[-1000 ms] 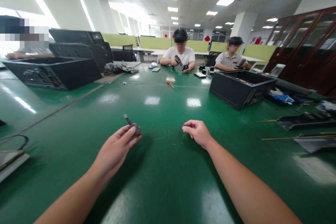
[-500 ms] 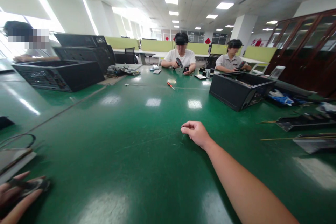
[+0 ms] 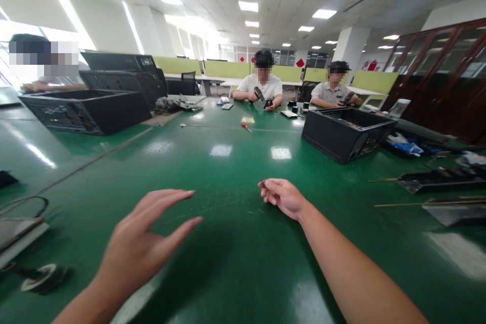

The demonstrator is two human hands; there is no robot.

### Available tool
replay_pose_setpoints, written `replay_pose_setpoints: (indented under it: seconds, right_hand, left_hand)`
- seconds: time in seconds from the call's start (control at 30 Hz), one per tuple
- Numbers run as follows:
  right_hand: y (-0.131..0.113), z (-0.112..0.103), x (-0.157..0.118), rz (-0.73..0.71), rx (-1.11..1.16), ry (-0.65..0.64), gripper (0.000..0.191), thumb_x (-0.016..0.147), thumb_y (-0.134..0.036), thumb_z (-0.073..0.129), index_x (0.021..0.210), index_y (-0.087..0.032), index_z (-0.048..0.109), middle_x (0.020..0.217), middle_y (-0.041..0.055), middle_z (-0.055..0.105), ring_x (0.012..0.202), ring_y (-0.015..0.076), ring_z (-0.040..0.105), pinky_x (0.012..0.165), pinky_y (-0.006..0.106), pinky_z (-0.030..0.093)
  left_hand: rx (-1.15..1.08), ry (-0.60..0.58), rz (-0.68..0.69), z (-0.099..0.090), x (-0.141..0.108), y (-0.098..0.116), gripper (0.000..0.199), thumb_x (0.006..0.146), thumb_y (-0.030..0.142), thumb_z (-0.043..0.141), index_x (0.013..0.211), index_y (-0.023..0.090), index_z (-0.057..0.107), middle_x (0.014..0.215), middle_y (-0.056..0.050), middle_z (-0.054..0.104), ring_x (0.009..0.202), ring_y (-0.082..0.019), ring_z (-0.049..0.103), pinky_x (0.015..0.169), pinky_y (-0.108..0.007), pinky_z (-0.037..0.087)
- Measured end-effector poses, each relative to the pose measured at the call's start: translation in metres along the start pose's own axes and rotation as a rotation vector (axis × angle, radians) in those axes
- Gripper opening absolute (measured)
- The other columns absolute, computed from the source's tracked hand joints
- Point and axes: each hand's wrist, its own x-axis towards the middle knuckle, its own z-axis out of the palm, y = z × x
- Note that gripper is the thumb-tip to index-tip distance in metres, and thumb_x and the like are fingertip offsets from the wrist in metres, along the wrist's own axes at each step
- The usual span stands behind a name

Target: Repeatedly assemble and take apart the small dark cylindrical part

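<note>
My left hand hangs over the green table at the lower left, thumb and fingers spread, with nothing between them. My right hand is further forward, right of the middle, its thumb and fingertips pinched on a tiny dark piece too small to name. A dark round object with a pale rim lies at the lower left edge, left of my left hand.
Black computer cases stand at the left and right. An orange screwdriver lies beyond my hands. Metal trays with thin rods are at the right edge. Two people sit across the table; another is far left.
My left hand has let go of the dark round object and moved right and forward, fingers spread. My right hand has turned slightly in nearly the same place, still pinching the tiny piece.
</note>
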Motion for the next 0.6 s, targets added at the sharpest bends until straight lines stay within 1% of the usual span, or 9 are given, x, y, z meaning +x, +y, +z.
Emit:
replay_pose_setpoints:
  seconds: [0.03,0.07,0.13,0.2,0.27,0.3,0.37,0.47,0.6]
  right_hand:
    - [0.000,0.000,-0.002,0.034,0.012,-0.052,0.037,0.072,-0.046,0.080,0.086,-0.013,0.074,0.069,0.0019,0.067,0.047,0.0055,0.045,0.051,0.023,0.035]
    - [-0.001,0.000,-0.004,0.065,0.016,-0.099,0.037,0.068,-0.044,0.083,0.085,-0.013,0.074,0.067,0.0021,0.066,0.049,0.0066,0.048,0.050,0.023,0.034]
    - [-0.001,0.000,-0.007,0.107,0.026,-0.165,0.038,0.061,-0.040,0.088,0.083,-0.013,0.074,0.065,0.0022,0.066,0.054,0.0091,0.053,0.050,0.022,0.033]
    - [-0.002,0.000,-0.009,0.131,0.052,-0.201,0.038,0.058,-0.037,0.090,0.082,-0.013,0.074,0.069,0.0030,0.068,0.059,0.0108,0.057,0.055,0.022,0.037]
    - [-0.004,-0.001,-0.011,0.139,0.095,-0.210,0.037,0.056,-0.035,0.091,0.081,-0.013,0.075,0.073,0.0034,0.068,0.063,0.0117,0.059,0.061,0.024,0.042]
    - [-0.005,-0.001,-0.011,0.136,0.118,-0.203,0.037,0.055,-0.034,0.091,0.080,-0.013,0.075,0.073,0.0032,0.068,0.064,0.0116,0.058,0.062,0.024,0.042]
    - [-0.007,0.000,-0.011,0.117,0.162,-0.174,0.035,0.053,-0.033,0.092,0.076,-0.014,0.075,0.069,0.0014,0.066,0.060,0.0102,0.054,0.060,0.024,0.041]
    - [-0.008,0.003,-0.011,0.104,0.195,-0.162,0.035,0.049,-0.034,0.093,0.071,-0.014,0.075,0.065,0.0003,0.065,0.054,0.0081,0.049,0.056,0.022,0.038]
    - [-0.002,0.008,-0.012,0.109,0.181,-0.213,0.033,0.049,-0.034,0.093,0.067,-0.014,0.074,0.066,0.0016,0.067,0.056,0.0088,0.051,0.057,0.023,0.038]
  left_hand:
    - [-0.073,-0.117,-0.005,0.017,0.014,0.012,0.046,0.080,0.045,0.073,0.122,0.033,0.061,0.118,-0.002,0.063,0.105,-0.022,0.061,0.098,-0.037,0.050]
    - [-0.153,-0.196,-0.004,0.035,0.026,0.023,0.048,0.078,0.045,0.075,0.123,0.032,0.062,0.118,-0.003,0.064,0.107,-0.022,0.061,0.098,-0.037,0.050]
    - [-0.340,-0.312,0.003,0.068,0.045,0.042,0.046,0.077,0.041,0.076,0.120,0.029,0.066,0.118,-0.005,0.065,0.108,-0.023,0.061,0.099,-0.038,0.050]
    - [-0.526,-0.351,-0.014,0.094,0.053,0.056,0.030,0.082,0.035,0.070,0.111,0.027,0.071,0.113,-0.006,0.067,0.105,-0.022,0.062,0.093,-0.035,0.052]
    - [-0.647,-0.308,-0.069,0.110,0.054,0.064,0.020,0.085,0.031,0.065,0.103,0.025,0.074,0.108,-0.007,0.068,0.100,-0.021,0.064,0.087,-0.033,0.053]
    - [-0.675,-0.277,-0.101,0.114,0.053,0.066,0.020,0.085,0.030,0.066,0.102,0.024,0.073,0.107,-0.007,0.069,0.099,-0.021,0.064,0.086,-0.033,0.053]
    - [-0.696,-0.249,-0.146,0.117,0.050,0.067,0.029,0.081,0.030,0.071,0.109,0.023,0.071,0.109,-0.008,0.069,0.099,-0.021,0.063,0.085,-0.034,0.052]
    - [-0.716,-0.288,-0.182,0.115,0.048,0.065,0.039,0.080,0.030,0.072,0.118,0.024,0.067,0.116,-0.008,0.068,0.102,-0.022,0.063,0.086,-0.035,0.052]
    - [-0.754,-0.322,-0.225,0.113,0.047,0.064,0.035,0.080,0.031,0.072,0.114,0.024,0.070,0.115,-0.008,0.069,0.102,-0.023,0.064,0.087,-0.035,0.053]
